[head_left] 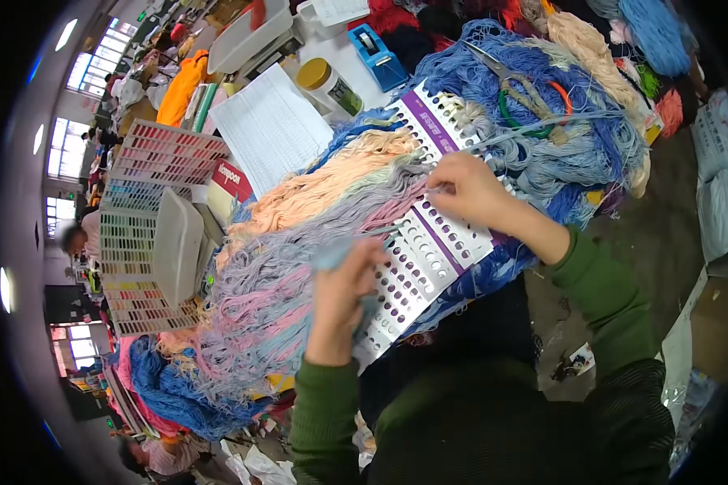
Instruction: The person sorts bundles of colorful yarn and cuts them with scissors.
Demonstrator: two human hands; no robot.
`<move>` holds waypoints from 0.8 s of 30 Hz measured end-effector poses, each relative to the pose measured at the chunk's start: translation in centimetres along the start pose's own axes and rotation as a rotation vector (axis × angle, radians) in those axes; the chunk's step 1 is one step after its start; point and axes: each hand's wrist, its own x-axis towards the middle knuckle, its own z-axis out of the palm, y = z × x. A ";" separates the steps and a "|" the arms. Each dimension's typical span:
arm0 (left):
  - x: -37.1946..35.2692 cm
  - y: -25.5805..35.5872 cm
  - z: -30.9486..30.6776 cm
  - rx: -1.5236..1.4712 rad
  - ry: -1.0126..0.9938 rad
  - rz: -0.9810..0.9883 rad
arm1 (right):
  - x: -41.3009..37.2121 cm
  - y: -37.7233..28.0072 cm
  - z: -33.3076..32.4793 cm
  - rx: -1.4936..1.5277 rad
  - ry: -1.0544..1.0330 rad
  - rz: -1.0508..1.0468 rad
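A white-and-purple card with rows of punched holes (416, 279) lies slanted across a heap of thread. Bundles of grey, pink and peach thread (332, 182) run from its upper holes to the left. My right hand (469, 190) is over the card's middle, fingers pinched together; what they hold is hidden. A pale blue strand (542, 125) stretches from beside this hand toward the upper right. Blurred by motion, my left hand (340, 295) is closed around blue-grey thread (332, 255), above the card's lower left edge.
Scissors (518, 93) lie on a mound of blue thread (469, 61). Behind the card are a blue tape dispenser (378, 56), a jar with a yellow lid (329, 85) and a lined sheet (268, 125). Color sample charts (129, 250) stand at left, beside a plastic tray (178, 246). People are farther back.
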 end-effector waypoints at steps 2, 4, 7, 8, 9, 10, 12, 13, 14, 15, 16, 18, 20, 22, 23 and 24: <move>1.9 -1.6 3.0 0.039 -0.008 -0.148 | -1.0 0.4 0.2 -0.038 0.030 -0.043; 4.1 -3.9 4.4 0.041 -0.058 -0.154 | -1.7 -0.1 -0.1 -0.094 0.057 -0.040; 4.9 -4.3 5.1 0.105 -0.142 -0.082 | -1.9 0.0 -0.7 -0.081 0.033 -0.006; 4.8 -4.2 5.2 0.122 -0.140 -0.055 | -1.8 0.1 -0.9 -0.076 0.024 0.002; 4.2 -3.6 5.5 0.110 -0.073 -0.090 | -1.9 0.3 -0.5 -0.071 0.014 -0.069; 4.3 -3.7 5.4 0.054 -0.089 -0.097 | -2.2 0.3 0.1 -0.063 0.006 -0.136; 4.5 -3.9 4.7 -0.057 -0.116 -0.113 | -2.7 -1.0 0.3 -0.178 -0.015 -0.182; 4.9 -4.2 4.7 -0.085 -0.131 -0.104 | -2.8 -1.5 0.3 -0.201 -0.020 -0.188; 4.9 -4.4 4.9 -0.097 -0.109 -0.090 | -2.7 -1.6 0.2 -0.227 -0.023 -0.194; 5.0 -4.5 5.2 -0.107 -0.092 -0.076 | -2.8 -1.3 0.2 -0.188 -0.022 -0.200; 5.0 -4.7 5.5 -0.116 -0.077 -0.062 | -2.6 -0.9 0.2 -0.124 -0.027 -0.192; 5.4 -5.3 5.8 -0.091 -0.065 -0.028 | -2.6 -0.1 0.2 0.006 -0.035 -0.167; 5.5 -5.8 5.6 -0.087 -0.063 0.002 | -2.6 -0.2 0.6 0.033 -0.007 -0.110; 5.4 -6.0 5.3 -0.103 -0.073 0.027 | -2.4 -0.3 0.8 0.042 0.026 -0.092; 5.0 -5.5 4.9 -0.299 -0.066 -0.042 | -2.5 -0.4 0.8 0.036 0.046 -0.095; 4.4 -4.5 4.2 -0.491 -0.064 -0.112 | -2.6 -0.4 0.8 0.027 0.072 -0.095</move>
